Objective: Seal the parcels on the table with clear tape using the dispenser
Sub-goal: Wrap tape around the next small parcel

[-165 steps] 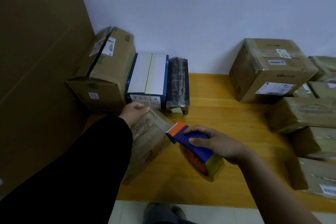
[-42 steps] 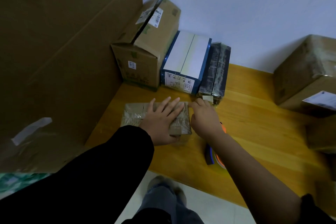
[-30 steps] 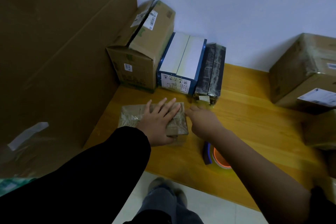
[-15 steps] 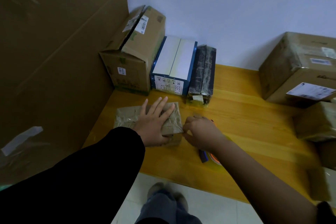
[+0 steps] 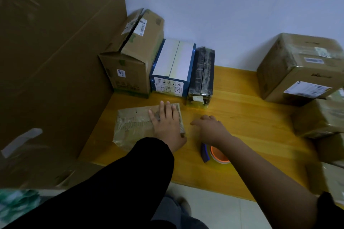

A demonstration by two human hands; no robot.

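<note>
A flat brown parcel [image 5: 134, 124] wrapped in clear tape lies at the left of the wooden table [image 5: 251, 121]. My left hand [image 5: 167, 122] lies flat on its right half, fingers straight and pressing down. My right hand [image 5: 210, 128] hovers just right of the parcel, low over the table, fingers loosely bent and holding nothing I can see. The tape dispenser [image 5: 216, 154], blue with an orange roll core, lies on the table under my right wrist, apart from the fingers.
A brown carton [image 5: 134, 57], a blue-and-white box [image 5: 173, 67] and a dark wrapped parcel [image 5: 202, 74] stand against the wall. Taped cartons [image 5: 301, 69] and more parcels [image 5: 320, 119] crowd the right side. A tall cardboard sheet [image 5: 55, 52] borders the left.
My right hand held the dispenser 5.5 s ago; it now lies on the table. In the last second that hand drew away from the parcel's right edge. My left hand stays flat.
</note>
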